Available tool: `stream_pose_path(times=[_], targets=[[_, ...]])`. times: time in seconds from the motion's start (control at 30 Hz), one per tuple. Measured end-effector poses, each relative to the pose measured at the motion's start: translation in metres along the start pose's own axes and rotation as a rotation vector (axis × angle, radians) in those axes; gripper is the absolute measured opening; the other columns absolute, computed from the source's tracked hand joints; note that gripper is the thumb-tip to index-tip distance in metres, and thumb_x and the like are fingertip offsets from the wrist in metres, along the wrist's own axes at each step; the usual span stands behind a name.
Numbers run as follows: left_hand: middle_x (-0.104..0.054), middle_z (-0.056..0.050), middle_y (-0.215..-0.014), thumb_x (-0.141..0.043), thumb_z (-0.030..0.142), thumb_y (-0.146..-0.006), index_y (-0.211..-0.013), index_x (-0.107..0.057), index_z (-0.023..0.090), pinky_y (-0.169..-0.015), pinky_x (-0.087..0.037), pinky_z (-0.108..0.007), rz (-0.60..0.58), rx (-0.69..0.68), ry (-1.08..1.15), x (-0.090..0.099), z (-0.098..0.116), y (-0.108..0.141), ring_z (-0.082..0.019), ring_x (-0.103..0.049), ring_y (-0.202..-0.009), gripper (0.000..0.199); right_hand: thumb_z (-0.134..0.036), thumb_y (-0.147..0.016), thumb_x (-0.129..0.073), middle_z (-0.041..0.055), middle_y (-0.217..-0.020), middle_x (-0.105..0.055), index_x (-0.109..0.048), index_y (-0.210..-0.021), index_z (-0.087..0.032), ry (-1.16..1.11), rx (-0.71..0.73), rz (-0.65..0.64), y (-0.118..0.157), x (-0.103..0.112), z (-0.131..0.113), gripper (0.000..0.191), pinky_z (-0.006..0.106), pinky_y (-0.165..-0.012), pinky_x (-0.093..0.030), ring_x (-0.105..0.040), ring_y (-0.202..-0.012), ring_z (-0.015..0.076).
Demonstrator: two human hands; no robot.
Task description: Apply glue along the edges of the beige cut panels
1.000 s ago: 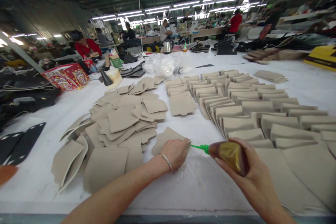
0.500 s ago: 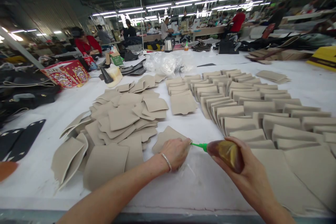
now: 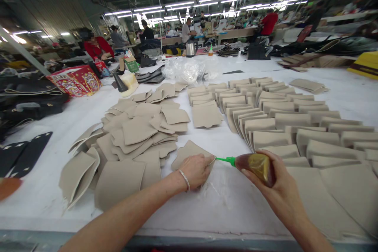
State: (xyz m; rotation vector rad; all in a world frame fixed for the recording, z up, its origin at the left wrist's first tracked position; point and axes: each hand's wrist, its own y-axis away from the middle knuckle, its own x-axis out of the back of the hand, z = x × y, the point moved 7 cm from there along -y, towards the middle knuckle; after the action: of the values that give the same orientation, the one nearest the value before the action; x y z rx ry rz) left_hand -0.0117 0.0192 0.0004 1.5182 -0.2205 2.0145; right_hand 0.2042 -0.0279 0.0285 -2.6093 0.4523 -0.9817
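Note:
My left hand [image 3: 195, 170], with a bracelet at the wrist, is closed on a beige leather piece [image 3: 189, 152] on the white table. Its fingers pinch the piece near the right corner. In my right hand [image 3: 276, 181] lies a glue bottle [image 3: 256, 168], tipped on its side, amber-brown with a green nozzle [image 3: 226, 160]. The thin nozzle tip points left and meets the edge of the piece by my left fingertips. A loose heap of beige pieces [image 3: 138, 130] lies to the left. Rows of overlapping folded-looking beige pieces [image 3: 271, 125] spread to the right.
Clear plastic wrap [image 3: 190, 70] and a metal kettle [image 3: 191, 49] stand toward the back. At the left are a red patterned box [image 3: 75, 81], dark straps [image 3: 32, 151] and black bags [image 3: 32, 100]. Several people work farther off, one in red [image 3: 97, 45] at the left.
Both hands keep nearly the same place. The glue bottle has tilted slightly, its nozzle staying at the edge of the leather piece. The view has shifted a little.

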Motion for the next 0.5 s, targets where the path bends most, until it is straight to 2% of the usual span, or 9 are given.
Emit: stream_pose_path(times=[0.2, 0.37, 0.5], targets=[[-0.065, -0.005, -0.097, -0.035, 0.021, -0.092, -0.140, -0.053, 0.028, -0.082, -0.049, -0.030, 0.004, -0.029, 0.051, 0.001, -0.002, 0.001, -0.022, -0.065, -0.090, 0.051, -0.060, -0.078, -0.071, 0.0041, -0.106, -0.065, -0.056, -0.118, -0.026, -0.114, -0.091, -0.119, 0.010, -0.008, 0.006, 0.054, 0.035, -0.079, -0.053, -0.064, -0.091, 0.0251], [-0.066, -0.006, -0.102, -0.035, 0.020, -0.092, -0.143, -0.051, 0.027, -0.084, -0.049, -0.031, -0.003, -0.047, 0.076, 0.002, -0.003, 0.002, -0.023, -0.065, -0.095, 0.054, -0.062, -0.074, -0.073, 0.0054, -0.112, -0.063, -0.055, -0.120, -0.025, -0.074, -0.113, -0.022, 0.004, -0.002, 0.012, 0.061, 0.038, -0.082, -0.051, -0.062, -0.097, 0.0280], [-0.066, -0.007, -0.105, -0.035, 0.021, -0.093, -0.144, -0.050, 0.026, -0.086, -0.049, -0.031, 0.000, -0.050, 0.100, 0.002, -0.004, 0.004, -0.023, -0.065, -0.097, 0.054, -0.061, -0.075, -0.073, 0.0050, -0.107, -0.065, -0.057, -0.116, -0.025, -0.124, -0.128, -0.106, 0.013, -0.008, 0.009, 0.058, 0.036, -0.080, -0.052, -0.064, -0.092, 0.0271]])
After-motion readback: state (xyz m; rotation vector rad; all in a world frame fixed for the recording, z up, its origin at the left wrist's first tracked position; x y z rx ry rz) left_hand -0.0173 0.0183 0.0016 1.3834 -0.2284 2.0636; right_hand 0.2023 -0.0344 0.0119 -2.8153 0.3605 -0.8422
